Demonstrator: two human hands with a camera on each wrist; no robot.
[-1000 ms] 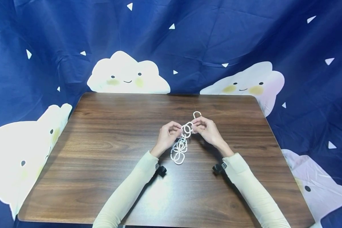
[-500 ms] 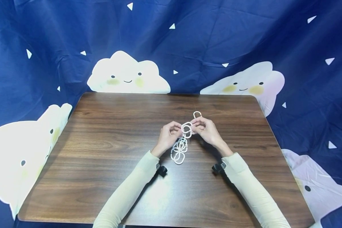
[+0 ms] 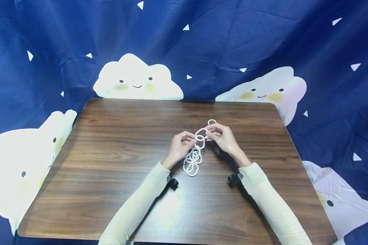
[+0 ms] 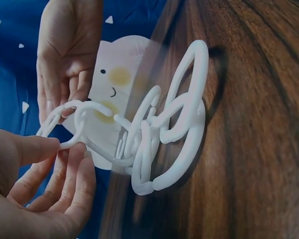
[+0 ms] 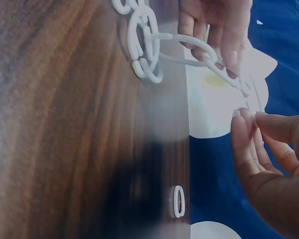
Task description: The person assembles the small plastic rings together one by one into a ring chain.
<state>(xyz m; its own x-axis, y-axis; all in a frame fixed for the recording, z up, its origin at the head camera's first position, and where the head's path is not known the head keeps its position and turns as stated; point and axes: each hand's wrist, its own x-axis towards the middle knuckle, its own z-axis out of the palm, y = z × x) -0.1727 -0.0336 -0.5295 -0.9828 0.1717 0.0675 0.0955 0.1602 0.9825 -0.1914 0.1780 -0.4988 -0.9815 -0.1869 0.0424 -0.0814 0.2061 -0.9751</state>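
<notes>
A chain of white plastic C-shaped links (image 3: pixel 192 175) runs from a small heap on the table up between the two hands. My left hand (image 3: pixel 181 146) pinches one link (image 4: pixel 79 122) between thumb and fingertips, a little above the tabletop. Opposite it, my right hand (image 3: pixel 224 139) holds the upper end link (image 3: pixel 201 129) by its right side with thumb and fingers. These two links are looped through each other in the head view. Just beyond the right hand, a single loose link (image 5: pixel 175 201) lies on the table, partly covered by that hand in the head view.
The brown wood-grain table (image 3: pixel 125 136) spreads around both hands. A blue cloth (image 3: pixel 208 41) with printed white clouds hangs behind and beside it. Both wrists carry a small black camera (image 3: pixel 173 183) below the pale sleeves.
My right hand has shifted slightly away from me, raising the end link. The two upper links now overlap less. My left hand and the heap stay almost in place.
</notes>
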